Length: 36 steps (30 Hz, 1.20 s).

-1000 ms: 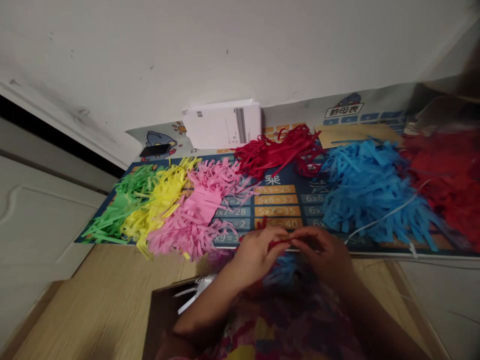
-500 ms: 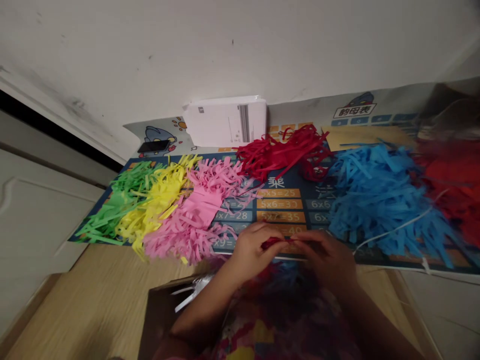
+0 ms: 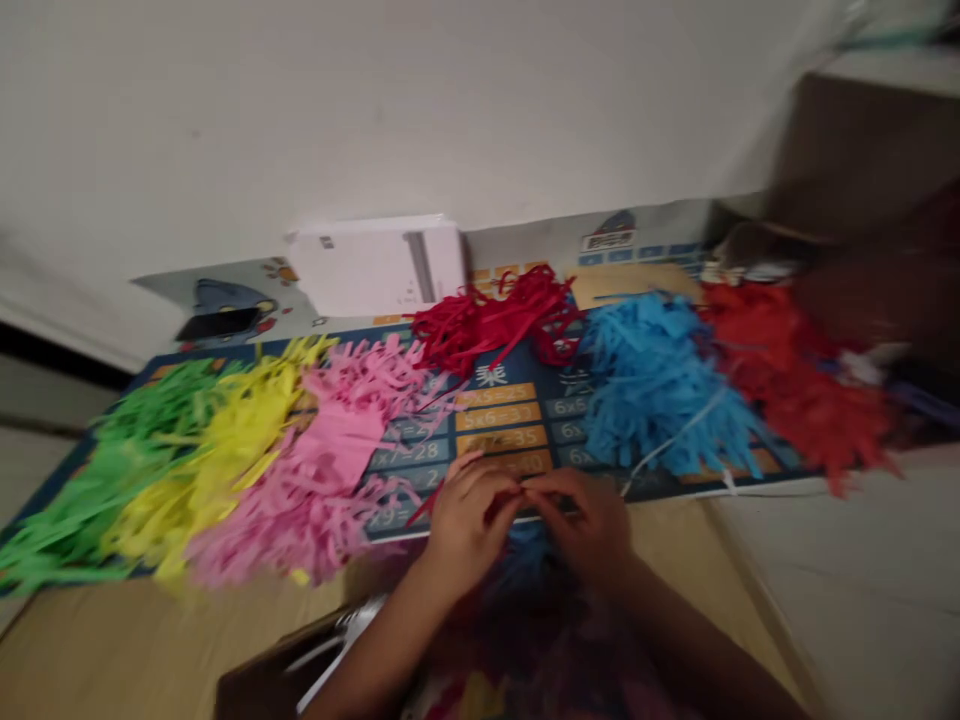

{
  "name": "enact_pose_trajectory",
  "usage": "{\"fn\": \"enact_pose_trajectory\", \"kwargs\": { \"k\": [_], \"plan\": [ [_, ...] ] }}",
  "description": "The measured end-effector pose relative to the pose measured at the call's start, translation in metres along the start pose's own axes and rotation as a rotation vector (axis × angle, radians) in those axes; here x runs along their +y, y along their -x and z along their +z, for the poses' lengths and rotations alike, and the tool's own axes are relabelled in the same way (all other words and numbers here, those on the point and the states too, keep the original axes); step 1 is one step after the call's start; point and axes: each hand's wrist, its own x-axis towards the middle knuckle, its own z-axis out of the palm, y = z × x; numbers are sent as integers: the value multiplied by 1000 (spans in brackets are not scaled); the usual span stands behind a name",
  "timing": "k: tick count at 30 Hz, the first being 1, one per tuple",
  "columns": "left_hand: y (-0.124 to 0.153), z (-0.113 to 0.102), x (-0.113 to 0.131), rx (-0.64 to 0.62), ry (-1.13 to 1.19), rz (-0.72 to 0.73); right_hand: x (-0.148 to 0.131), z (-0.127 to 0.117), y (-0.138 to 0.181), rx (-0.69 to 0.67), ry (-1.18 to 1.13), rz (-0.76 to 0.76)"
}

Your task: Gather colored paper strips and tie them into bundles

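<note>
Close to the near edge of the patterned mat (image 3: 495, 465), my left hand (image 3: 472, 515) and my right hand (image 3: 589, 525) meet at the fingertips. Both are closed in a pinch. A thin red paper strip (image 3: 424, 508) pokes out on the left side of my left hand; the fingers hide most of it. Left of the hands lies a pink fringed paper bundle (image 3: 341, 440). Behind them is a dark red fringed bundle (image 3: 495, 320). A blue fringed bundle (image 3: 660, 385), with a white string (image 3: 679, 435) across it, lies to the right.
Yellow (image 3: 232, 440) and green (image 3: 139, 450) fringed bundles lie at the left, a bright red one (image 3: 795, 380) at the right. A white package (image 3: 375, 265) leans on the wall near a dark phone-like object (image 3: 221, 325). Below stands an open brown box (image 3: 259, 680).
The view has swung right, so the bundles and both hands appear farther left. The fingertips are now closer together, and the red strip shows beyond my left hand.
</note>
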Motion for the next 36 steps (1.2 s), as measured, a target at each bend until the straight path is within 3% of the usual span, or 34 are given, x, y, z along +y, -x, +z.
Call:
{"fn": "enact_pose_trajectory", "kwargs": {
  "k": [2, 4, 8, 11, 13, 20, 24, 27, 29, 31, 34, 36],
  "plan": [
    [-1, 2, 4, -29, 2, -32, 8, -14, -6, -43, -3, -11],
    [-2, 0, 7, -51, 23, -74, 26, -51, -21, 5, 68, 52],
    [-9, -5, 8, -35, 129, -159, 81, -169, -68, 435, 584, 393],
    [-15, -1, 6, -39, 218, -188, 121, -233, -97, 469, 694, 555],
    [-18, 5, 6, -52, 259, -193, 141, -246, -108, 439, 694, 615],
    [-17, 2, 3, -93, 311, -249, 169, -237, -102, 503, 571, 710],
    [-9, -11, 1, -74, 314, -320, 160, -249, -99, 619, 448, 643],
    [-5, -13, 2, -59, 361, -425, 135, -238, -100, 705, 352, 578],
    [-5, -8, 7, -43, 479, -559, 107, -206, -95, 658, 264, 518],
    [-10, 1, 15, -30, 687, -680, 75, -155, -82, 477, 147, 462],
    [-20, 15, 25, -72, 997, -742, 28, -69, -52, 126, -75, 357],
    [-22, 20, 25, -63, 1075, -780, 5, -27, -35, 54, -236, 360]
  ]
}}
